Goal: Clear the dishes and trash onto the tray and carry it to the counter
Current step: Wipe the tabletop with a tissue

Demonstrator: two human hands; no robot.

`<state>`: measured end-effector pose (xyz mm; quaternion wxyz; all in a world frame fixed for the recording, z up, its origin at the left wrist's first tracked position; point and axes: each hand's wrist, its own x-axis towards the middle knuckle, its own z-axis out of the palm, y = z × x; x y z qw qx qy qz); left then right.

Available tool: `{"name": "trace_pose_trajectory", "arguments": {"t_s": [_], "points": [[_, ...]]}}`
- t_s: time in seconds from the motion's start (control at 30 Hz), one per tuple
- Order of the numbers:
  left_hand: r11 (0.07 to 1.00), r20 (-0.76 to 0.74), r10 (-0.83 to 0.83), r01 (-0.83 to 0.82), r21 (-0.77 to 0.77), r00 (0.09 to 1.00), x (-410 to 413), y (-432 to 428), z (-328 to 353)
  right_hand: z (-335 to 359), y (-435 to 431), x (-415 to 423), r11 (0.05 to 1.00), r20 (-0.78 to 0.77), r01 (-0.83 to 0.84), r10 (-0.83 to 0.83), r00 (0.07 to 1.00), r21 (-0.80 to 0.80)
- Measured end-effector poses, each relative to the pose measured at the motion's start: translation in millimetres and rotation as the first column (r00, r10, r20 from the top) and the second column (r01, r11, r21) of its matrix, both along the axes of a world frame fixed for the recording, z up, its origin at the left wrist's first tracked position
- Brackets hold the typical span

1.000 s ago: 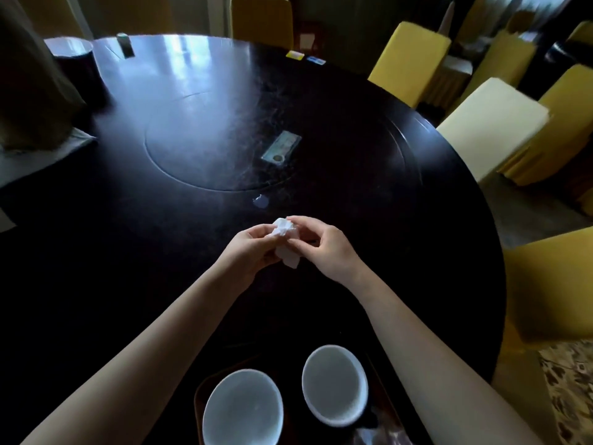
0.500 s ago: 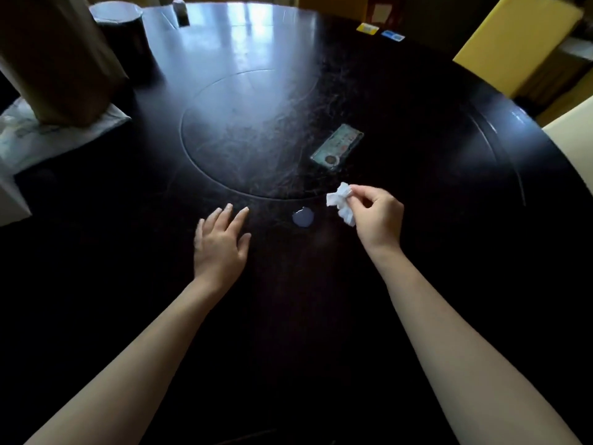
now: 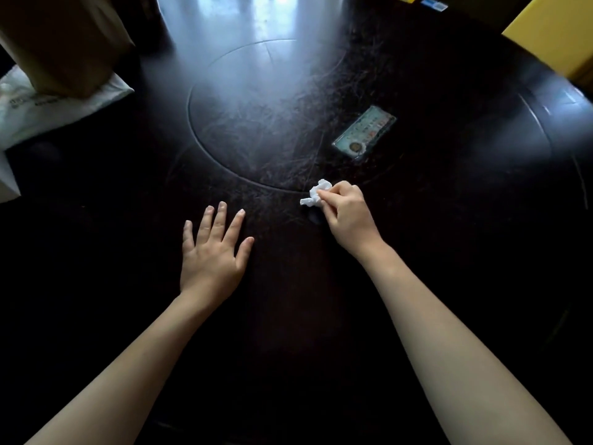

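A crumpled white tissue [image 3: 316, 195] is pinched in the fingertips of my right hand [image 3: 346, 213], pressed down on the dark round table [image 3: 449, 252] near the rim of its inset turntable. A small dark spot on the tabletop shows just under that hand. My left hand [image 3: 213, 252] lies flat on the table to the left, fingers spread, holding nothing. The tray and the bowls are out of view.
A flat green packet [image 3: 364, 133] lies on the turntable beyond my right hand. A brown paper bag [image 3: 61, 43] stands on a white plastic bag [image 3: 41, 110] at the far left. A yellow chair [image 3: 552, 30] is at the top right. Small coloured cards [image 3: 433, 3] lie at the far edge.
My hands came apart: the left let go of the tissue and went flat on the table, the right carried the tissue forward and down onto the spot. The view tilted away from the tray and bowls.
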<state>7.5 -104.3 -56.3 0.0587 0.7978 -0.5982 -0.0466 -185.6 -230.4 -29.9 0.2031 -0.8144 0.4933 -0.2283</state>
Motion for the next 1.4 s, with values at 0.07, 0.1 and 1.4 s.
{"name": "trace_pose_trajectory", "arguments": {"t_s": [0.07,0.1,1.4], "points": [[1.000,0.002,0.001,-0.001,-0.016,1.000,-0.4,-0.4,-0.2,5.9,-3.3,-5.5,0.995,-0.021,-0.060,0.061,0.998,0.076],[1.000,0.001,0.002,-0.002,-0.022,1.000,-0.5,-0.7,0.1,8.6,-4.2,-7.1,0.992,-0.030,-0.078,0.081,0.996,0.102],[1.000,-0.018,0.004,-0.004,-0.025,1.000,0.9,-1.0,-0.6,23.8,37.6,18.7,0.992,-0.064,0.112,-0.116,0.991,-0.065]]}}
